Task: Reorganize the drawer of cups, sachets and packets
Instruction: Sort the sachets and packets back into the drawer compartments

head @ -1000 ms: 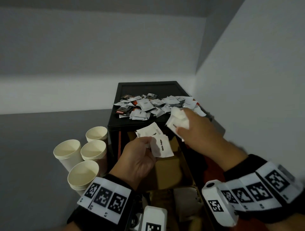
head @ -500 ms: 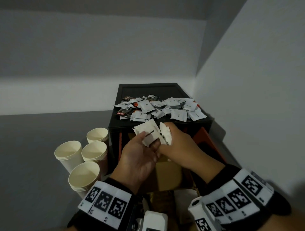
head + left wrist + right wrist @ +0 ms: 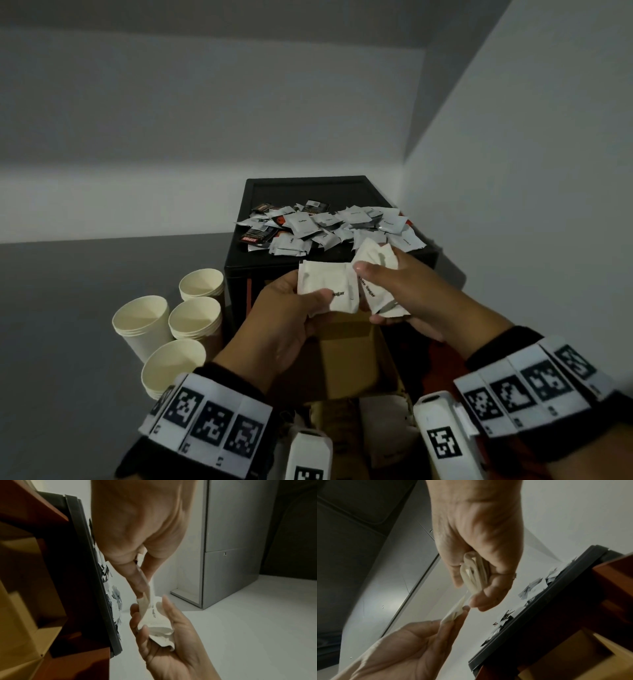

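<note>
Pale walls meet in a corner over a grey floor (image 3: 68,342), dimly lit. Beyond the fingertips stands a black cabinet (image 3: 329,267), its top strewn with a heap of sachets (image 3: 329,226), white ones mixed with a few dark packets. Below the hands the drawer (image 3: 349,359) stands open, with brown card dividers showing inside. Out past the left knuckles four stacks of paper cups (image 3: 171,329) sit on the floor.

The left hand (image 3: 284,325) pinches a white sugar sachet (image 3: 329,291) between thumb and curled fingers, thumb lying on its lower edge. The right hand (image 3: 407,301) is curled round a sheaf (image 3: 376,263) of like sachets, thumb on top and fingers beneath; from the right wrist they show edge-on, several folded together. The two bundles touch, the left one's edge against the right thumb.

I'd judge these sachets light, thin and limp, with loose grains that shift inside, so a stack will fan or slide if held slackly. Best taken flat, thumb and fingers across the middle of the pile, not by a corner seam, and not squeezed hard enough to burst the paper.
</note>
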### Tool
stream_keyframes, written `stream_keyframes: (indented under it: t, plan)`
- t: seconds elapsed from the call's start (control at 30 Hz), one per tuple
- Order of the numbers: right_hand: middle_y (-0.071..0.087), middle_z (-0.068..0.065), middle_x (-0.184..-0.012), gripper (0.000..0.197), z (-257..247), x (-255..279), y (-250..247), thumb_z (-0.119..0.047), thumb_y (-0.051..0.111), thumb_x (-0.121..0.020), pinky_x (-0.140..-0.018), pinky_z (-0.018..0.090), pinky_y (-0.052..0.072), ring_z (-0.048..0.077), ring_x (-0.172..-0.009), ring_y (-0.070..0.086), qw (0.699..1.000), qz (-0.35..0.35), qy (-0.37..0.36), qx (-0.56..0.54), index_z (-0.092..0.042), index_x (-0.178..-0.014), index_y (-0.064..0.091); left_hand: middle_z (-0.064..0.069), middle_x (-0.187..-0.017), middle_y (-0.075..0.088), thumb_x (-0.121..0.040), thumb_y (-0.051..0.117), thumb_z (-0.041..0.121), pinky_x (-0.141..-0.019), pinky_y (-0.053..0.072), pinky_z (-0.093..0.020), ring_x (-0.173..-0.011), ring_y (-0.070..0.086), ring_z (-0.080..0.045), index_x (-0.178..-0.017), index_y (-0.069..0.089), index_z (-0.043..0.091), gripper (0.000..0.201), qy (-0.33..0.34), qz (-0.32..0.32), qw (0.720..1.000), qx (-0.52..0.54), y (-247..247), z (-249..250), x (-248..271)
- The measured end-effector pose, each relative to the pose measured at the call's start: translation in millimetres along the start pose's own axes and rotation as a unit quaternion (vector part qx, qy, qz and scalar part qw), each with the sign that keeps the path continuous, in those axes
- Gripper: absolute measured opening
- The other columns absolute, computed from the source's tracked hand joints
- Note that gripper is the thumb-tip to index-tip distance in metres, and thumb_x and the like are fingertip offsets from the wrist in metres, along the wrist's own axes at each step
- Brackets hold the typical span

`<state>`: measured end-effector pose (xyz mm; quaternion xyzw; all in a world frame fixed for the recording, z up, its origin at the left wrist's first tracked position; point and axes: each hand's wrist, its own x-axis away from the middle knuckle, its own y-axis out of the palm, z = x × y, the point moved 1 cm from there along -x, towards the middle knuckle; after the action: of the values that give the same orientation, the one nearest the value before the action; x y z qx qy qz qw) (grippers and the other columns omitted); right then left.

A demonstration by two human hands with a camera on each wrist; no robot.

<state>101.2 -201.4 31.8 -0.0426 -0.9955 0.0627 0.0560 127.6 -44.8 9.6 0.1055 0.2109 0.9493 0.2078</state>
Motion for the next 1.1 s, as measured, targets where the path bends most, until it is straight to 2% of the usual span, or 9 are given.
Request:
stream_keyframes:
  t: [0.1,0.23,0.33,0.5,0.63,0.77,0.93,1.03,1.1]
  plan:
    - [0.068,-0.003,-0.095,0.031,2,2,6,-0.034,0.069,-0.074,-0.053,0.026,0.053,0.013,-0.076,0.066,0.999,-0.029,-0.013,0.007,-0.027,-0.102,0.057,-0.002,-0.077,0.074,-0.083,0.053,-0.015,-0.053,0.054,-0.019,-0.067,0.071,-0.013,-0.095,0.063,0.012,0.031,0.021,-0.033,0.998,-0.057,2,1,3]
    - [0.07,0.007,-0.097,0.036,6,1,11,-0.002,0.071,-0.077,-0.051,0.025,0.052,0.018,-0.075,0.067,0.999,-0.018,-0.024,0.013,-0.015,-0.108,0.058,-0.007,-0.088,0.074,-0.078,0.059,-0.015,-0.059,0.057,-0.025,-0.074,0.071,-0.018,-0.102,0.063,0.007,0.033,0.012,-0.042,0.995,-0.085,3,1,3]
    - [0.069,0.01,-0.098,0.034,7,0,10,0.006,0.067,-0.077,-0.051,0.024,0.051,0.018,-0.074,0.066,1.0,0.003,-0.023,-0.005,-0.015,-0.102,0.058,-0.009,-0.08,0.073,-0.089,0.055,0.005,-0.051,0.056,-0.026,-0.065,0.07,-0.019,-0.096,0.063,0.004,0.01,-0.013,-0.011,1.0,-0.015,5,3,3]
    - [0.07,0.006,-0.092,0.035,7,1,8,0.007,0.065,-0.078,-0.052,0.024,0.053,0.014,-0.072,0.069,0.999,-0.009,-0.036,-0.02,-0.015,-0.104,0.057,-0.009,-0.074,0.072,-0.097,0.047,0.024,-0.044,0.054,-0.027,-0.058,0.069,-0.02,-0.095,0.063,0.008,0.023,-0.045,0.054,0.997,0.031,3,7,-1]
    - [0.07,0.007,-0.088,0.033,7,1,3,0.008,0.063,-0.079,-0.047,0.021,0.05,0.011,-0.065,0.069,0.998,-0.011,-0.036,-0.04,-0.008,-0.107,0.057,-0.003,-0.07,0.071,-0.098,0.043,0.025,-0.047,0.053,-0.022,-0.059,0.067,-0.015,-0.089,0.064,0.011,0.027,-0.03,0.043,0.998,0.026,-1,9,-3]
    - [0.07,0.008,-0.092,0.034,7,2,-1,0.008,0.063,-0.08,-0.048,0.021,0.05,0.012,-0.068,0.07,0.998,-0.036,-0.027,-0.04,-0.011,-0.108,0.057,-0.01,-0.087,0.069,-0.092,0.051,0.019,-0.048,0.054,-0.026,-0.072,0.066,-0.021,-0.086,0.065,0.012,0.017,-0.016,0.039,0.999,-0.027,-1,10,-3]
    - [0.07,0.005,-0.091,0.034,6,3,0,0.008,0.063,-0.08,-0.049,0.021,0.051,0.012,-0.07,0.07,0.998,-0.052,-0.034,-0.034,-0.015,-0.105,0.057,-0.013,-0.091,0.067,-0.092,0.052,0.016,-0.047,0.054,-0.026,-0.069,0.065,-0.022,-0.092,0.063,0.01,0.013,-0.023,0.061,0.998,-0.011,-1,9,-5]
    - [0.071,0.004,-0.087,0.033,6,2,0,0.009,0.062,-0.081,-0.048,0.021,0.051,0.012,-0.069,0.07,0.998,-0.048,-0.038,-0.033,-0.013,-0.105,0.058,-0.014,-0.091,0.064,-0.093,0.051,0.016,-0.055,0.053,-0.03,-0.072,0.063,-0.022,-0.091,0.06,0.007,0.013,-0.02,0.081,0.996,0.027,-3,9,-5]
    - [0.072,0.002,-0.081,0.03,8,3,-2,0.009,0.061,-0.081,-0.048,0.021,0.051,0.012,-0.066,0.07,0.998,-0.044,-0.031,-0.04,-0.013,-0.101,0.059,-0.01,-0.094,0.066,-0.093,0.053,0.019,-0.063,0.054,-0.032,-0.078,0.063,-0.02,-0.102,0.061,0.01,0.015,-0.005,0.114,0.991,0.064,-10,13,-7]
